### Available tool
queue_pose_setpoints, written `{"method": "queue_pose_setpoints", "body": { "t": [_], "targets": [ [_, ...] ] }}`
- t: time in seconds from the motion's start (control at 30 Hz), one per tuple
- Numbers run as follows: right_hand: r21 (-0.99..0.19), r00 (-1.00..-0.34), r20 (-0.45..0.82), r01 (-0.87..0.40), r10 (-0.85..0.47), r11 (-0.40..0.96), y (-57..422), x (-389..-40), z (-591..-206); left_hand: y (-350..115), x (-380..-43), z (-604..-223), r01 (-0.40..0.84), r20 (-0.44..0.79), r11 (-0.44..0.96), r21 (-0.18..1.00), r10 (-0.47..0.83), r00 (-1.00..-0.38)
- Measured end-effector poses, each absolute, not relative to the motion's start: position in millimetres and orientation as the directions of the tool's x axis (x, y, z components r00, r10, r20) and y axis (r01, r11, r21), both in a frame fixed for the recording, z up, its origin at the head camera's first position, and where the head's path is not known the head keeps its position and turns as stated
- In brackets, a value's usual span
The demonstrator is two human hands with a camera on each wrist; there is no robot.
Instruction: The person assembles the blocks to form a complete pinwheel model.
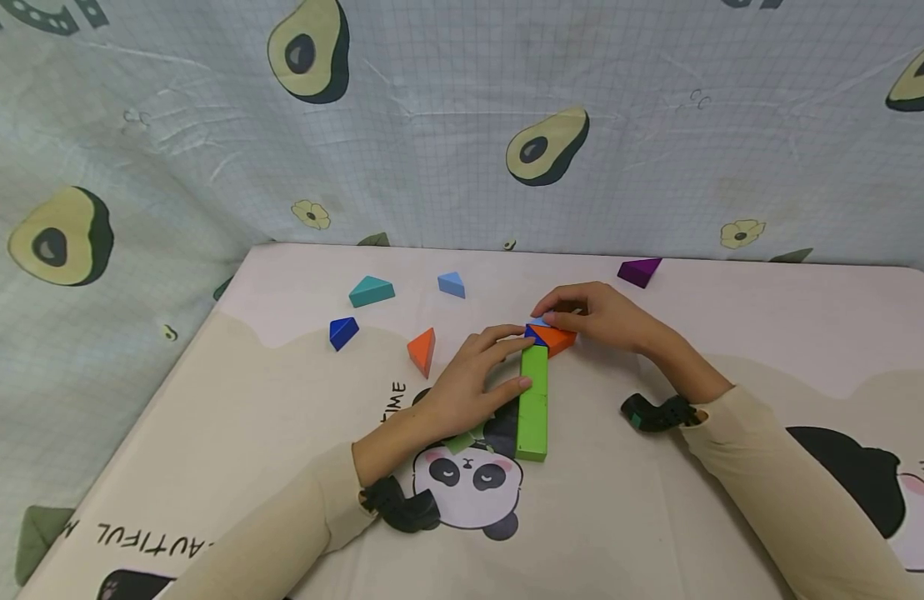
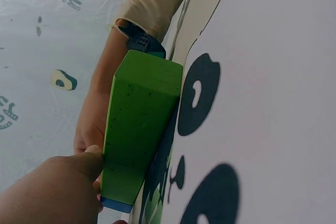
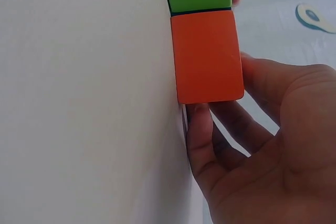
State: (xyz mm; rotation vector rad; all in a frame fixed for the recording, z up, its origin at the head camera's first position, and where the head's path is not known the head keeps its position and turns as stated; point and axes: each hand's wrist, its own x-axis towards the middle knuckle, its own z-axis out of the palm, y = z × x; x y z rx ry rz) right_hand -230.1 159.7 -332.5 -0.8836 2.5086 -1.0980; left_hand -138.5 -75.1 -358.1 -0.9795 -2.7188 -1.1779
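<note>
Two green blocks (image 1: 533,404) lie end to end in a column on the table, their seam faintly visible. At the far end sit a dark blue triangular block (image 1: 536,335), an orange triangular block (image 1: 553,338) and a light blue triangular block (image 1: 540,322), grouped closely. My left hand (image 1: 472,385) comes from the left; its thumb touches the upper green block, and extended fingers rest by the dark blue block. With thumb and fingertips, my right hand (image 1: 600,315) pinches the light blue block, mostly covering it. The orange block (image 3: 208,57) faces the right wrist view, below a green block.
Left of the column lie a loose orange triangular block (image 1: 422,352), a dark blue one (image 1: 343,332), a teal one (image 1: 372,291) and a light blue one (image 1: 452,285). A purple triangular block (image 1: 639,272) lies near the far edge, beyond my right hand.
</note>
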Motion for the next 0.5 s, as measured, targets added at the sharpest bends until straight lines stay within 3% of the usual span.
{"method": "queue_pose_setpoints", "body": {
  "t": [0.5],
  "targets": [
    [-0.760,-0.701,-0.023,-0.451,-0.713,0.468,186.4,-230.0,-337.5,-75.1,-139.0,-358.9,0.540,0.241,0.519,0.662,0.535,-0.810]
  ]
}}
